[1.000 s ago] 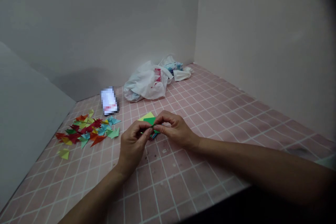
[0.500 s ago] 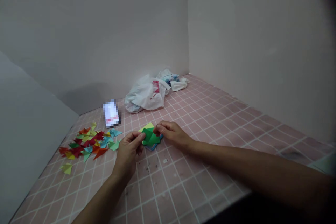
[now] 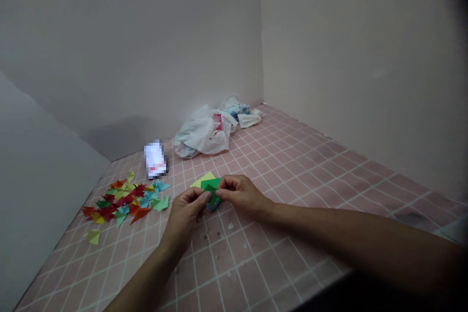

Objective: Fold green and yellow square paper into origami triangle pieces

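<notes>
A small green sheet of origami paper (image 3: 211,185) is pinched between my two hands above the table. My left hand (image 3: 188,209) grips its left edge between thumb and fingers. On the other side, my right hand (image 3: 243,197) holds the right edge, thumb and index finger closed. The sheet looks partly folded, though the fingers cover much of it. Behind and below it lie a yellow paper sheet (image 3: 202,179) and the blue edge of more paper (image 3: 213,206), which look like a stack.
Several folded paper pieces (image 3: 127,200) in red, yellow, blue and green lie heaped at the left. A lit phone (image 3: 155,158), blurred out, stands behind them. White plastic bags (image 3: 203,131) rest against the wall. Pink tile-patterned covering (image 3: 256,263) spans the table.
My right hand has shifted slightly down and now pinches the green paper's right edge. My left hand has moved a little to the right, and the paper's angle has changed.
</notes>
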A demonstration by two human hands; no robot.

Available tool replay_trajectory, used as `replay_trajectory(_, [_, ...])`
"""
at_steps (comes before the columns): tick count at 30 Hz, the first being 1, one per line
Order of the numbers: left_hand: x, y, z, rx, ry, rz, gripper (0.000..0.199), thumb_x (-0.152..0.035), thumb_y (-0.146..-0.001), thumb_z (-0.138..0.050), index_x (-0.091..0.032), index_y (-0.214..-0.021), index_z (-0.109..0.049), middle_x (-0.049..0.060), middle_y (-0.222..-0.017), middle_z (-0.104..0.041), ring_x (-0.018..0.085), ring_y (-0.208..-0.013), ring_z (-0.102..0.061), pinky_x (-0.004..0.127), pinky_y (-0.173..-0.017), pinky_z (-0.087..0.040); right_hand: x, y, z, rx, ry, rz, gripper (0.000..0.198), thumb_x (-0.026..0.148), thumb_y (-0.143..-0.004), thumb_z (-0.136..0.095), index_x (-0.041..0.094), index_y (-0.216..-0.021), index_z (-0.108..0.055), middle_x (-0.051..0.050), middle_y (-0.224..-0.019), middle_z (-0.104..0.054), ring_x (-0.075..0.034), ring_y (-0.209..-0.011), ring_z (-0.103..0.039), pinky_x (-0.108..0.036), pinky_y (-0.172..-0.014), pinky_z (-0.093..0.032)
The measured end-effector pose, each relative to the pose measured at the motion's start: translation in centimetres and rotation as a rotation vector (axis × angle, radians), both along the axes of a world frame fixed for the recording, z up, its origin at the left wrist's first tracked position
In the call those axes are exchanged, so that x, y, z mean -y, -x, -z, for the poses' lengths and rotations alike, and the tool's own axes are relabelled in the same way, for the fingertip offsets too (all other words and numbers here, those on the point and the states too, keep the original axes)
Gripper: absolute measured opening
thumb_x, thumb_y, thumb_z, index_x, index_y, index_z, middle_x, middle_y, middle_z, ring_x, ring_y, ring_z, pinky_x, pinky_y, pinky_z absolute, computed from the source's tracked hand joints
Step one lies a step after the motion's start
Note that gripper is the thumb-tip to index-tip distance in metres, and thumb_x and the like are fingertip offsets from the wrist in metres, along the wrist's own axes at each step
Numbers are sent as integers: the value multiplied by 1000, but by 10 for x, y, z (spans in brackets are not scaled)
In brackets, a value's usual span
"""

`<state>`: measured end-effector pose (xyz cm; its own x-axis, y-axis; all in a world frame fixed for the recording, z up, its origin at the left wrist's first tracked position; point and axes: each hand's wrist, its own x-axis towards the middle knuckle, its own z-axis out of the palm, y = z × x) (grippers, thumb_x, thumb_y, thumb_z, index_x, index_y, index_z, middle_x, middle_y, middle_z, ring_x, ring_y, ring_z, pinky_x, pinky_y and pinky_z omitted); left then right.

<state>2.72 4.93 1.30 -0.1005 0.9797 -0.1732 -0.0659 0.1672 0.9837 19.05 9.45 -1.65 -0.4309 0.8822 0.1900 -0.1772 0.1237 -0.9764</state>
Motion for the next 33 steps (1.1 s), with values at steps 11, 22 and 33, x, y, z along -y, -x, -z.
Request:
replay_trajectory(11, [0, 8, -2, -266, -156, 110, 25, -38, -71, -78, -16, -66, -67, -2, -56, -57, 9, -49, -43, 20, -45, -29, -1, 0, 2, 56, -62, -44, 17, 29, -79, -64, 18, -69, -56, 0, -69, -57, -13, -66, -52, -25, -60, -40])
replay_trajectory(22, [2, 3, -5, -256, -186, 76, 25, -39, -73, -76, -17, -65, -67, -2, -60, -57, 9, -50, -44, 22, -47, -33, 2, -1, -1, 102, -101, 20, 20, 26, -82, -64, 17, -67, -54, 1, -65, -55, -11, -62, -49, -24, -58, -37])
replay_trajectory(33, [-3, 9, -7, -317, -123, 254, 25, -38, -72, -76, -17, -62, -67, -1, -58, -57, 11, -54, -45, 23, -52, -33, -5, -1, 2, 83, -67, -47, 19, 30, -79, -66, 17, -68, -57, 2, -65, -53, -11, -63, -47, -24, -60, -38])
